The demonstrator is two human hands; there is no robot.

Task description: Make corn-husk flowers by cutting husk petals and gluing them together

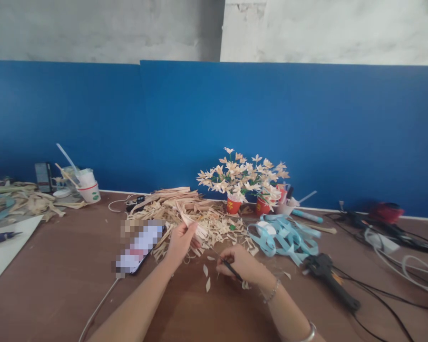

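Observation:
My left hand (181,243) is closed on a bundle of pale dried husk strips (187,218), held above a heap of similar strips (178,199). Close by to the right, my right hand (243,264) grips a slim dark-handled tool (231,269) with a thin tip pointing toward the left hand; its exact kind is unclear. On the table just below and between the hands lie a few cut petal-shaped pieces (208,284). Behind them, artificial flowers (231,173) with pale petals stand in red paper cups (233,204).
Left of the hands lies a phone (139,249) with a cable. To the right are tangled light-blue ribbon (288,237), a black glue gun (331,280) and several cords. A white cup (90,193) holding sticks stands at the back left, before a blue partition (92,123).

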